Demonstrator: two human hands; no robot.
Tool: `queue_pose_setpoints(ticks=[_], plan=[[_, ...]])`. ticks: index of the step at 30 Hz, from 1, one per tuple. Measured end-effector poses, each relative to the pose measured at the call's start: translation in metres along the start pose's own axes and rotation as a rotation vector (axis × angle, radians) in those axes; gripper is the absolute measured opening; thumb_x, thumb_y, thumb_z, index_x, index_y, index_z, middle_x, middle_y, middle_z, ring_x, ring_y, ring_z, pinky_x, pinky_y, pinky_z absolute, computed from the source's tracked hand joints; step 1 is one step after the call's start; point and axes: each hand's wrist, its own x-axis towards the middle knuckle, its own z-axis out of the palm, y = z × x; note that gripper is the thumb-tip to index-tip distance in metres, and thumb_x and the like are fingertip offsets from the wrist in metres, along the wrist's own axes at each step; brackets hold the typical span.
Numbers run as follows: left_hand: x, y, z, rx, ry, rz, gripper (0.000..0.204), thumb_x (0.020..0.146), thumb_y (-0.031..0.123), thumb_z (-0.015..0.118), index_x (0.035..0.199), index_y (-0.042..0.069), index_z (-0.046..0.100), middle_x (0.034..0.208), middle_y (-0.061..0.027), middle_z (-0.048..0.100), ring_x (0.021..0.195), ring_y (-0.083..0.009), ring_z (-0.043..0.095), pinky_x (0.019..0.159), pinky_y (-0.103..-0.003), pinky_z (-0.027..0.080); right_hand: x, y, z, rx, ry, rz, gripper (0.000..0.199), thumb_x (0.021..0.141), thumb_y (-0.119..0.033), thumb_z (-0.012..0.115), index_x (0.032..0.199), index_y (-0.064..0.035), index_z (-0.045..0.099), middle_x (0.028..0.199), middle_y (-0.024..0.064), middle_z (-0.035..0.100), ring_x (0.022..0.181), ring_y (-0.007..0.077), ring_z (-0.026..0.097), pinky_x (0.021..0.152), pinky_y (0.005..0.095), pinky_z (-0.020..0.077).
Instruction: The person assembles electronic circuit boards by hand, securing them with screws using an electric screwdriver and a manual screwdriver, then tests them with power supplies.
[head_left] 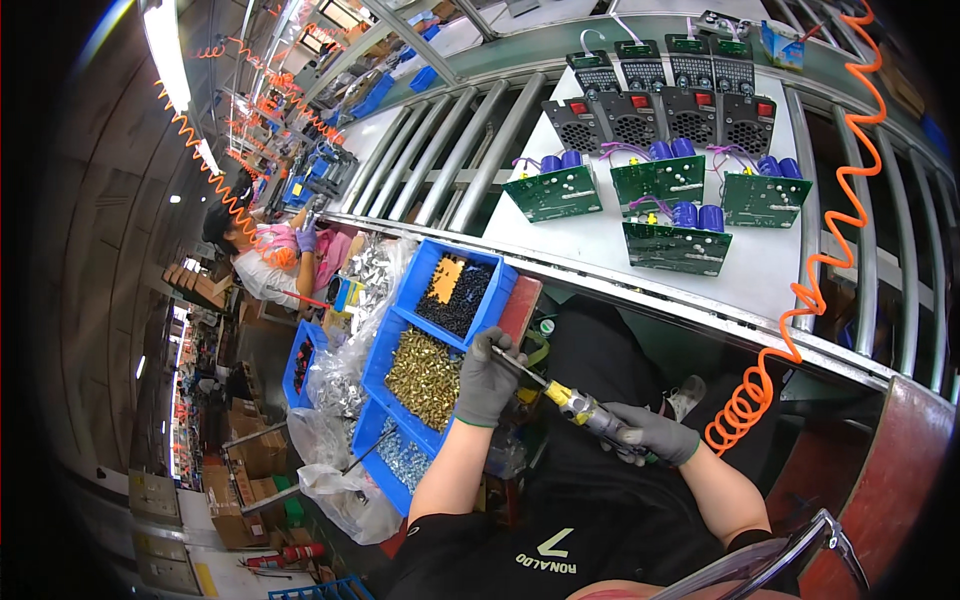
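My right grip (655,437) wraps the screwdriver (590,412) handle over my lap; left grip (490,375) pinches its tip w/ a screw, by the brass-screw bin (425,375). Best keep the bit steady & seat the screw square before letting go

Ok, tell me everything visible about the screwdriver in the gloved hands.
The yellow-collared powered screwdriver has a thin metal bit, a silvery body and a dark rear. It lies slanted, bit toward the blue bin of brass screws. The grey-gloved right hand grips its body; the grey-gloved left hand pinches the bit tip.
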Motion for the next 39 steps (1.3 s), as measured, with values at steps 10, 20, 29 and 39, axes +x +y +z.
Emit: queue_pose_setpoints(ticks=[10, 20, 29, 39], plan=[[-0.007, -0.010, 0.004, -0.095, -0.046, -0.046, 0.037, 0.086, 0.042, 0.074, 0.105, 0.012, 0.065, 0.090, 0.0003, 0.060, 0.085, -0.0185, 0.055, 0.084, -0.040, 0.048, -0.001, 0.005, -0.002, 0.002, 0.033, 0.010, 0.088, 0.085, -0.054, 0.071, 0.148, -0.0049, 0.035, 0.094, 0.0034, 0.056, 0.062, 0.0051, 0.054, 0.048, 0.0184, 0.0448], [-0.014, -0.005, 0.031, 0.736, 0.105, 0.238, 0.046, 0.102, 0.038, 0.056, 0.120, -0.005, 0.059, 0.107, -0.0138, 0.066, 0.089, -0.0203, 0.064, 0.084, -0.035, 0.052, -0.001, 0.000, 0.002, -0.083, 0.120, 0.061, 0.077, 0.087, -0.042, 0.068, 0.148, -0.0075, 0.036, 0.094, 0.0029, 0.055, 0.061, 0.0052, 0.053, 0.050, 0.0190, 0.0448], [-0.183, 0.170, -0.054, 0.992, 0.116, -0.293, 0.040, 0.097, 0.029, 0.059, 0.114, -0.006, 0.066, 0.101, -0.0123, 0.070, 0.091, -0.0208, 0.067, 0.084, -0.035, 0.053, 0.006, -0.015, 0.034, -0.094, 0.149, 0.089, 0.097, 0.067, -0.061, 0.078, 0.137, -0.0017, 0.045, 0.089, 0.0044, 0.060, 0.056, 0.0065, 0.054, 0.046, 0.0199, 0.0415], [-0.377, 0.253, -0.241, 1.145, 0.974, -0.298, 0.040, 0.086, 0.024, 0.065, 0.120, 0.002, 0.066, 0.111, -0.0114, 0.070, 0.095, -0.0219, 0.068, 0.081, -0.037, 0.055, 0.018, -0.016, 0.052, -0.173, 0.174, 0.092, 0.112, 0.057, -0.078, 0.076, 0.130, 0.0029, 0.050, 0.080, 0.0056, 0.062, 0.050, 0.0096, 0.055, 0.041, 0.0209, 0.0393]])
